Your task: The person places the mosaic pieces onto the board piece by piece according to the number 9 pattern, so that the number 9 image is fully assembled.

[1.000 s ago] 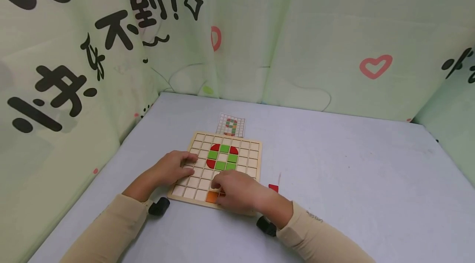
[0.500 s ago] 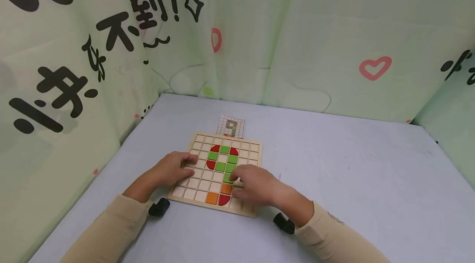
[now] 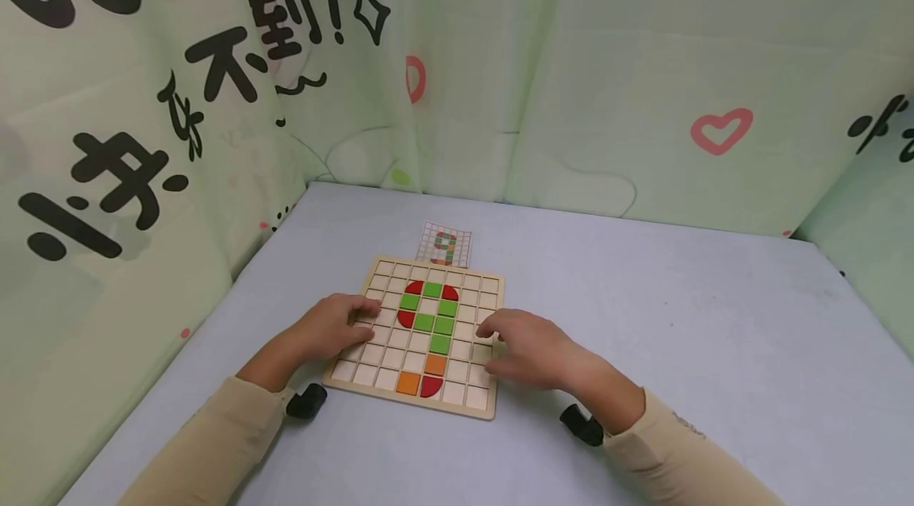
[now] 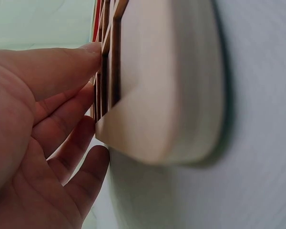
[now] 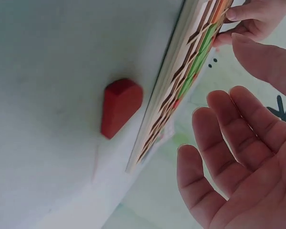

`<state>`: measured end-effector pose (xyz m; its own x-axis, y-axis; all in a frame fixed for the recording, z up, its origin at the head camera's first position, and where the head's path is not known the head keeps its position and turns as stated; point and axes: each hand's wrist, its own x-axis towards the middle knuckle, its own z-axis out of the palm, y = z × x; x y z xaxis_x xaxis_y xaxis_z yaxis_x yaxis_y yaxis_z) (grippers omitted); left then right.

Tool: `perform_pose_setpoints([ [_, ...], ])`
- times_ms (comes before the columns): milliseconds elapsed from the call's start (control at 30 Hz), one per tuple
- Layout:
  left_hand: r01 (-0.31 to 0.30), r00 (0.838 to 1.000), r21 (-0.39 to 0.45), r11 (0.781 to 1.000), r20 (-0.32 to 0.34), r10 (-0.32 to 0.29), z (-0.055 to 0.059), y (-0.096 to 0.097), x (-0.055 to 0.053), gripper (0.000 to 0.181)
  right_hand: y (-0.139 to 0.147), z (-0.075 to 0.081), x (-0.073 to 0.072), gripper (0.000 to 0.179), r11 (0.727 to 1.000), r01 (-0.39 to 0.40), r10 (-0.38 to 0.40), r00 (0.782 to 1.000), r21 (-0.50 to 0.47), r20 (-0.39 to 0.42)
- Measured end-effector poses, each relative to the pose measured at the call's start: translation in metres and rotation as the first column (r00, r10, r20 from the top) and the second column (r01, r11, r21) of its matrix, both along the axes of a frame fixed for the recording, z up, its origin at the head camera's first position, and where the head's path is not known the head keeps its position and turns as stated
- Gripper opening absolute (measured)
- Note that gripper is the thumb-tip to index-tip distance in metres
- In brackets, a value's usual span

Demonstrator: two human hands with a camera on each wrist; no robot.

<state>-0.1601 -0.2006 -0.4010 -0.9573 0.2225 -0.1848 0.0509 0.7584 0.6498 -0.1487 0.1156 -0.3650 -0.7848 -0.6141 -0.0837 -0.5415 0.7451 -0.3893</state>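
A wooden grid board (image 3: 366, 373) lies on the table, with green squares (image 3: 439, 344), orange squares (image 3: 408, 383) and red quarter-round pieces (image 3: 431, 387) set in its cells. My left hand (image 3: 332, 327) rests at the board's left side, thumb and fingers loosely apart on the edge cells. Over the board's right edge hovers my right hand (image 3: 531, 349), fingers relaxed and spread, nothing in them. In the right wrist view a loose red piece (image 5: 121, 107) with one rounded corner lies on the table beside the board; in the head view my right hand hides it.
Just behind the board lies a small printed pattern card (image 3: 444, 243) showing a coloured grid figure. A pale green curtain (image 3: 607, 78) with black lettering and pink hearts surrounds the white table (image 3: 678, 331). A black wrist device (image 3: 307, 401) sits at my left cuff.
My right hand has moved right, from the lower middle of the board to its right edge, uncovering green, orange and red pieces there. The left hand has stayed in place.
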Motion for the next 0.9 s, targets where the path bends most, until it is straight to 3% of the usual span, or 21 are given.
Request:
perform_pose_setpoints([
  [200, 0.007, 1.000, -0.004, 1.000, -0.012, -0.007, 0.001, -0.001, 0.001, 0.037, 0.011, -0.001, 0.002, 0.033, 0.999, 0.030, -0.029, 1.000, 0.040, -0.004],
  [467, 0.009, 1.000, -0.012, 1.000, -0.025, -0.009, -0.002, -0.001, 0.000, 0.038, 0.021, -0.005, 0.004, 0.038, 0.992, 0.060, -0.066, 0.996, 0.108, 0.053],
  [900, -0.006, 1.000, -0.007, 1.000, -0.013, 0.006, -0.001, -0.001, 0.000, 0.039, 0.024, -0.006, 0.002, 0.017, 0.994, 0.036, -0.042, 0.997, 0.105, 0.058],
])
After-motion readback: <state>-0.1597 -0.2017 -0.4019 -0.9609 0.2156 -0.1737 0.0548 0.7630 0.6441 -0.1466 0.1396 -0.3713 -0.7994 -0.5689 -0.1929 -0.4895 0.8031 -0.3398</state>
